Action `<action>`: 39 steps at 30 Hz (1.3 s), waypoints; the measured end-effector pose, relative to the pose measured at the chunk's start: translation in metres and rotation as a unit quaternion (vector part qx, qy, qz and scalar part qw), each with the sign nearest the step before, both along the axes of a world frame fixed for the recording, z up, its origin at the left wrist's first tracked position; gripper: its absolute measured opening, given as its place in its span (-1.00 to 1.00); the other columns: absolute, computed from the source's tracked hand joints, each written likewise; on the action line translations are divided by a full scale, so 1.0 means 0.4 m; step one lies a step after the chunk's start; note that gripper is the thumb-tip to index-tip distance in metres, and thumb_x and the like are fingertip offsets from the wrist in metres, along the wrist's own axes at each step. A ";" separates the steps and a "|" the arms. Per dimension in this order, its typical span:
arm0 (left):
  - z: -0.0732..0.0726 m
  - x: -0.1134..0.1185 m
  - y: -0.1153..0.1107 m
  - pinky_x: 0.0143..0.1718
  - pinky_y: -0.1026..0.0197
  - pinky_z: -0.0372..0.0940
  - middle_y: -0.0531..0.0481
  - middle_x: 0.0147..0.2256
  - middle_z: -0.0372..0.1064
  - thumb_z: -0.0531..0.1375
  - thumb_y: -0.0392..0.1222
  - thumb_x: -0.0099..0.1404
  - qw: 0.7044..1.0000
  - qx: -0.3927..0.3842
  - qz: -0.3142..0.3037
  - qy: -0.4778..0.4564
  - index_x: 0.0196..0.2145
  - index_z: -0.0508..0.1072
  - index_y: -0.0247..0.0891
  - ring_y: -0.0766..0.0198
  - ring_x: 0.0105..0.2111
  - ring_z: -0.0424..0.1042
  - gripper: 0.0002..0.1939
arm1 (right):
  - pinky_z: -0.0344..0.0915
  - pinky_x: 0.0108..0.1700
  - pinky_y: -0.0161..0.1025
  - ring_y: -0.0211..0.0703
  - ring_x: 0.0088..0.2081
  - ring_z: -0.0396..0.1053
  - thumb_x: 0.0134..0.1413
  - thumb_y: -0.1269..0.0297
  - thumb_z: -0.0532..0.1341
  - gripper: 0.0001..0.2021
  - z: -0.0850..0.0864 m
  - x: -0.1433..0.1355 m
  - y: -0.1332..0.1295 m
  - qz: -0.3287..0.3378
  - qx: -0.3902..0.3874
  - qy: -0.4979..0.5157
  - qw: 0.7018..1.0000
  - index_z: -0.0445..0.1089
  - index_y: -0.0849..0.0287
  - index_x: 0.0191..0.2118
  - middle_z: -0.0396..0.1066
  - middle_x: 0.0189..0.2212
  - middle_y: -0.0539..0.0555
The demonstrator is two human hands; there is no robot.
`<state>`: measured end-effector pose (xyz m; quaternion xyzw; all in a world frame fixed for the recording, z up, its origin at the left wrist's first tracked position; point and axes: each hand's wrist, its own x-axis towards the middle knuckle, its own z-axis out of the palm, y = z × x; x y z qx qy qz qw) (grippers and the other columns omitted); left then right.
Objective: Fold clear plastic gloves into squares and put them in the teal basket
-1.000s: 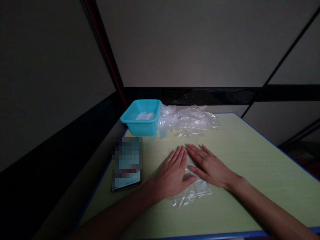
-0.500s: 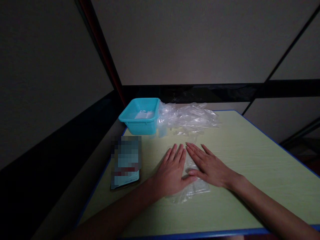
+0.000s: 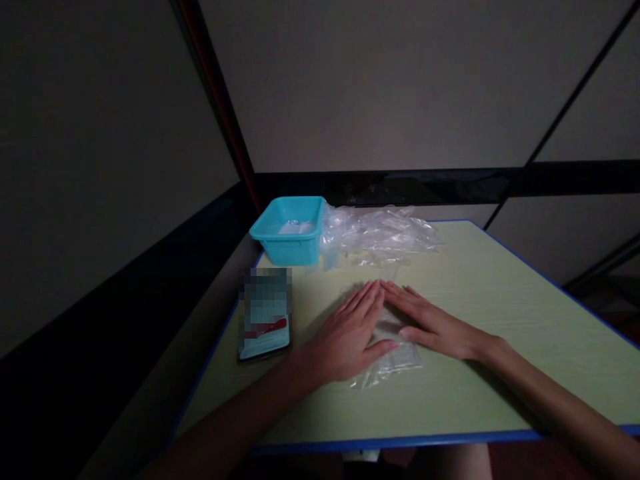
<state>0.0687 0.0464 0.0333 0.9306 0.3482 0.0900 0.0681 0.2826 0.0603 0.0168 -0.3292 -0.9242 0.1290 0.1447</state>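
Observation:
A clear plastic bag (image 3: 393, 360) lies flat on the pale green table (image 3: 500, 393), partly covered by both hands. My left hand (image 3: 353, 333) rests over its left side, fingers stretched forward and thumb pointing right. From the right, my right hand (image 3: 425, 323) lies over the bag's other side, with its thumb out toward the left thumb. The fingertips of the two hands meet near the bag's far end, forming a peak. Neither hand is closed around anything.
A turquoise plastic basket (image 3: 293, 252) with clear and white items inside stands at the back left. Beside it lies a heap of clear plastic bags (image 3: 390, 230). A phone (image 3: 265, 340) rests near the table's left edge. Walls stand behind and to the left.
My fingertips have come together, with the left hand's fingers swinging right and the hands tilting more onto their edges. The thumbs have moved slightly apart. The view has shifted a little.

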 end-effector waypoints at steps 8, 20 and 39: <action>0.025 -0.076 -0.075 0.18 0.14 -0.08 -0.15 0.21 -0.08 0.03 -0.11 0.29 0.996 -0.070 0.024 -0.039 0.19 -0.04 -0.37 0.25 0.20 -0.10 -0.42 | 0.13 0.12 0.00 -0.09 0.10 0.16 0.12 0.16 0.11 -0.56 0.055 0.017 -0.108 0.049 0.102 -0.075 0.991 0.17 0.14 0.11 0.24 0.07 0.13; -0.075 -0.096 -0.134 0.14 0.00 0.04 -0.13 0.21 -0.10 0.08 -0.22 0.24 0.990 -0.025 0.109 -0.084 0.21 -0.17 -0.22 0.13 0.19 -0.08 -0.33 | 0.28 0.02 -0.03 -0.11 -0.16 0.41 0.19 0.50 -0.06 -0.69 0.055 -0.005 -0.175 0.072 0.257 -0.078 0.961 0.39 0.20 -0.12 0.48 -0.24 0.13; -0.086 -0.097 -0.135 0.08 -0.05 0.12 -0.25 0.17 -0.01 0.09 -0.25 0.23 0.989 0.007 0.128 -0.074 0.20 -0.18 -0.29 0.08 0.16 0.02 -0.33 | 0.16 0.11 0.02 -0.11 -0.18 0.42 0.20 0.51 -0.06 -0.71 0.035 -0.004 -0.185 0.045 0.276 -0.100 0.955 0.34 0.31 -0.08 0.47 -0.26 0.15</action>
